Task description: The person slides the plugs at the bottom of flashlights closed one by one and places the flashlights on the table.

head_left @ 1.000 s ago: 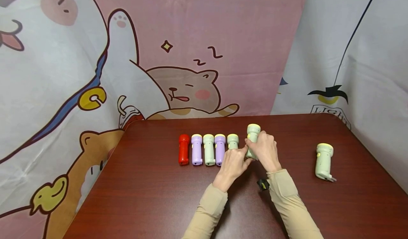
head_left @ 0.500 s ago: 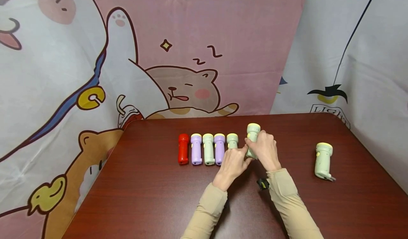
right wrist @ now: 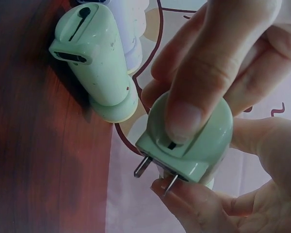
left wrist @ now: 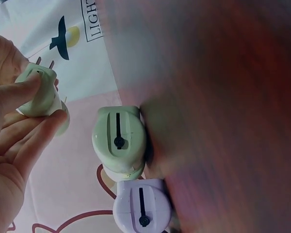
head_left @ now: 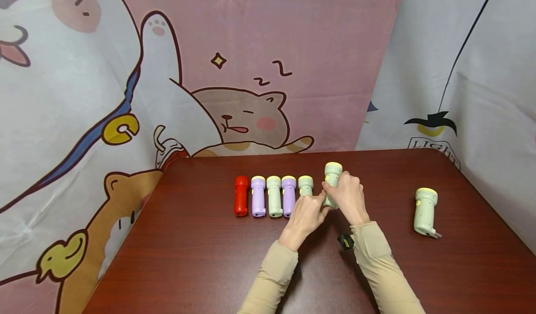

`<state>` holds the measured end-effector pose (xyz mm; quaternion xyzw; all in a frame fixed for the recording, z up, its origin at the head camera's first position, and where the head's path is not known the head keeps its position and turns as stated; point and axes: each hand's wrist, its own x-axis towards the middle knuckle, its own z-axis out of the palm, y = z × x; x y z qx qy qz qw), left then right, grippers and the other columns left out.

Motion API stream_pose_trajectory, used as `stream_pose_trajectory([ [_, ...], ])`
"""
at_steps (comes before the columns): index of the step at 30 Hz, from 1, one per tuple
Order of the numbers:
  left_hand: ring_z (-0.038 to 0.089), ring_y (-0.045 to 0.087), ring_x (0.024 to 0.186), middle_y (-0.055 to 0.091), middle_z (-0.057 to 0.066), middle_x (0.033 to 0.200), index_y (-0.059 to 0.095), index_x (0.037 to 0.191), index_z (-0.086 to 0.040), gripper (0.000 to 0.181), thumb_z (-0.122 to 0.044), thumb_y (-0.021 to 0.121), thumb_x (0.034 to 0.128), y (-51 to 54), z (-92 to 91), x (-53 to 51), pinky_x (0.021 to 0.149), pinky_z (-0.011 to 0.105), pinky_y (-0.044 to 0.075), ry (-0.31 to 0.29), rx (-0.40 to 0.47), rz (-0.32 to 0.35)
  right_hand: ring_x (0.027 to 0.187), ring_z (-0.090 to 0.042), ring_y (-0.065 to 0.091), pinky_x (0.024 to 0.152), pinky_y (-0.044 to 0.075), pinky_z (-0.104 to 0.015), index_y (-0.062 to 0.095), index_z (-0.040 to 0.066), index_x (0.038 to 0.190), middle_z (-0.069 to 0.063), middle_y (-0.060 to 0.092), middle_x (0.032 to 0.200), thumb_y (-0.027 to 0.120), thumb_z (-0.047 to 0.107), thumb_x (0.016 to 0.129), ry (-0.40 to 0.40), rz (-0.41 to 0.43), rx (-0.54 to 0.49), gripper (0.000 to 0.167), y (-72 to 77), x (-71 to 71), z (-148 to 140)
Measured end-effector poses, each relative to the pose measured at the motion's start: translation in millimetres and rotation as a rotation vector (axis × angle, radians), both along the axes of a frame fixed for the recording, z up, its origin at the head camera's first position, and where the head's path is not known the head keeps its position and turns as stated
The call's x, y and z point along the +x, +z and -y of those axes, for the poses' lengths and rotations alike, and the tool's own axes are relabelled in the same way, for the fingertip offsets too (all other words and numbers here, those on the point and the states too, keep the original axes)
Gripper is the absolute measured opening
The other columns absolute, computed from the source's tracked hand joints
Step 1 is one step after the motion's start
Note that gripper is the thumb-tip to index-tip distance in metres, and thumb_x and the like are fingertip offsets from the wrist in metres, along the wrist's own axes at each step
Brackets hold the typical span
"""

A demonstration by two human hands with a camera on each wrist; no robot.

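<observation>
Both hands hold a pale green flashlight (head_left: 333,173) behind the table's middle, its lens end pointing away. My right hand (head_left: 348,197) grips its body from the right. From the left, my left hand (head_left: 307,213) reaches to its tail end, and the left thumb (right wrist: 186,119) presses on the slider there. Two metal prongs (right wrist: 143,166) stick out of the tail in the right wrist view. Beside the left hand stands another green flashlight (left wrist: 119,138), partly hidden by that hand in the head view; its slider shows in the left wrist view.
To the left run a purple flashlight (head_left: 289,195), a green flashlight (head_left: 274,196), another purple flashlight (head_left: 258,196) and a red flashlight (head_left: 241,196) in a row. A green flashlight (head_left: 425,211) with prongs out lies far right on the brown table (head_left: 188,258). A cartoon cloth (head_left: 335,49) hangs behind.
</observation>
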<state>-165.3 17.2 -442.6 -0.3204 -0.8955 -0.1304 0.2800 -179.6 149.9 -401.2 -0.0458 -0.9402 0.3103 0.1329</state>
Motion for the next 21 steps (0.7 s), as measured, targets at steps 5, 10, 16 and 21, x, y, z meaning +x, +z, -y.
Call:
stream_pose_trajectory([
  [5, 0.011, 0.067, 0.061, 0.070, -0.004, 0.070, 0.067, 0.107, -0.008, 0.031, -0.025, 0.073, 0.0816, -0.9, 0.0, -0.3, 0.053, 0.021, 0.048, -0.006, -0.004, 0.020, 0.058, -0.032, 0.060, 0.051, 0.048, -0.038, 0.055, -0.008, 0.084, -0.021, 0.058, 0.072, 0.069, 0.031, 0.082, -0.001, 0.002, 0.007, 0.041, 0.3, -0.1, -0.2],
  [10, 0.011, 0.068, 0.062, 0.070, -0.004, 0.072, 0.067, 0.108, -0.008, 0.031, -0.024, 0.072, 0.0827, -0.6, 0.6, 0.0, 0.053, 0.021, 0.049, -0.014, -0.004, 0.037, 0.059, -0.033, 0.061, 0.051, 0.048, -0.039, 0.055, -0.009, 0.085, -0.022, 0.059, 0.073, 0.068, 0.031, 0.082, 0.000, 0.003, 0.012, 0.042, 0.5, -0.2, -0.5],
  [16, 0.012, 0.068, 0.063, 0.072, -0.003, 0.074, 0.067, 0.110, -0.007, 0.032, -0.023, 0.072, 0.0826, -0.9, 1.1, -0.3, 0.055, 0.022, 0.050, -0.024, 0.002, 0.035, 0.059, -0.033, 0.061, 0.052, 0.049, -0.040, 0.055, -0.009, 0.085, -0.022, 0.059, 0.072, 0.068, 0.030, 0.082, 0.001, 0.006, 0.008, 0.042, 1.3, -0.1, -0.7],
  [21, 0.011, 0.067, 0.062, 0.072, -0.002, 0.074, 0.067, 0.110, -0.006, 0.032, -0.021, 0.072, 0.0824, -1.0, 1.3, -0.4, 0.055, 0.022, 0.050, -0.033, 0.009, 0.034, 0.057, -0.031, 0.059, 0.051, 0.048, -0.038, 0.055, -0.008, 0.084, -0.021, 0.058, 0.071, 0.068, 0.030, 0.082, 0.007, 0.009, 0.006, 0.041, 1.4, 0.1, -0.8],
])
